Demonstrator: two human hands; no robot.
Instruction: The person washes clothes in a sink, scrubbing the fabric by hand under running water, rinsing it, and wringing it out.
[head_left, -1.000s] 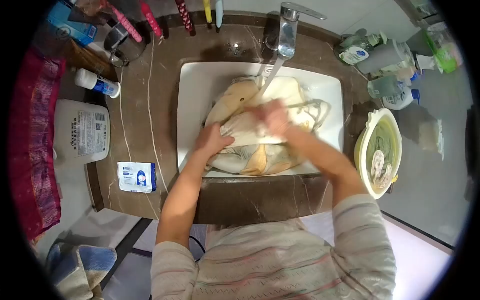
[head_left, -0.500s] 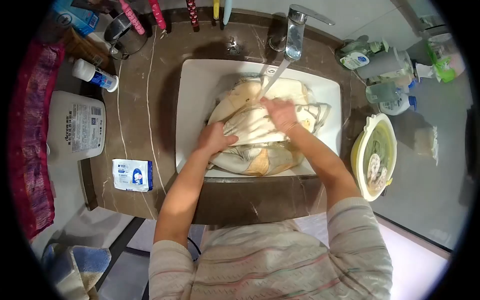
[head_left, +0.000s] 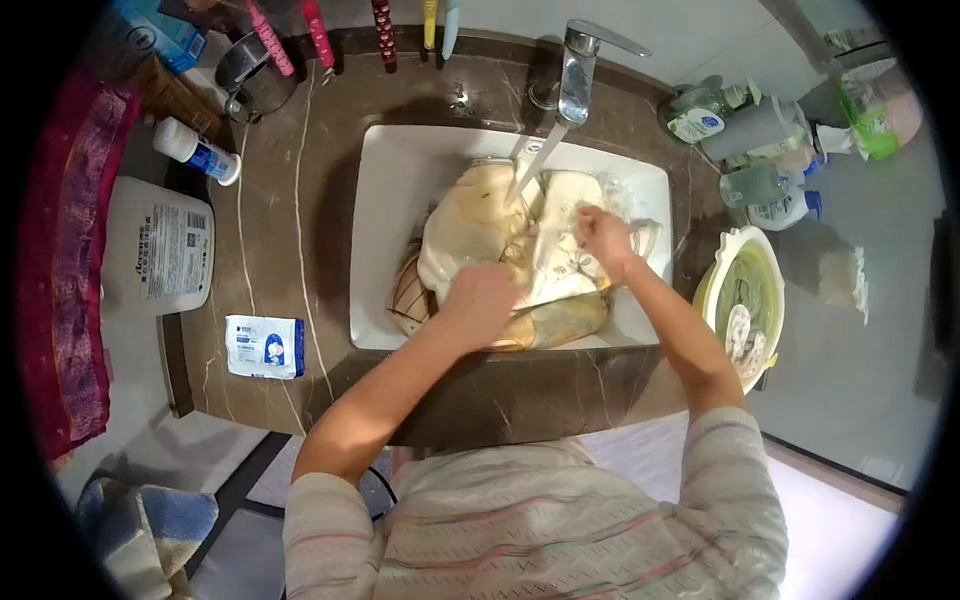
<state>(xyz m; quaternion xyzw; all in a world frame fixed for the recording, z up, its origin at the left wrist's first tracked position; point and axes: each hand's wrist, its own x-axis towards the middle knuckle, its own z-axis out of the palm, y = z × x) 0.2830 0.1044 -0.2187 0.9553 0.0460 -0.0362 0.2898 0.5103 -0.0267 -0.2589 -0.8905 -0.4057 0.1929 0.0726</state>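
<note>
Pale cream cloth [head_left: 465, 230] with brownish patches lies wet and bunched in the white sink [head_left: 375, 215]. Water runs from the chrome faucet [head_left: 576, 85] onto its upper middle. My left hand [head_left: 482, 303] is over the lower middle of the cloth, blurred, with its fingers hard to make out. At the right part of the cloth, my right hand [head_left: 606, 240] is closed, pinching a raised fold. A patch of cloth with dark lines [head_left: 410, 297] shows at the lower left of the sink.
A yellow-rimmed basin [head_left: 708, 290] holding dark cloth stands right of the sink, below several bottles [head_left: 697, 124]. On the left are a blue-and-white packet [head_left: 264, 347], a large white jug [head_left: 160, 248], a white bottle [head_left: 197, 150] and a metal cup [head_left: 254, 78].
My left hand has moved right, from the cloth's left edge to its lower middle. My right hand has shifted right. The cloth is rearranged, and a lined patch now shows at lower left.
</note>
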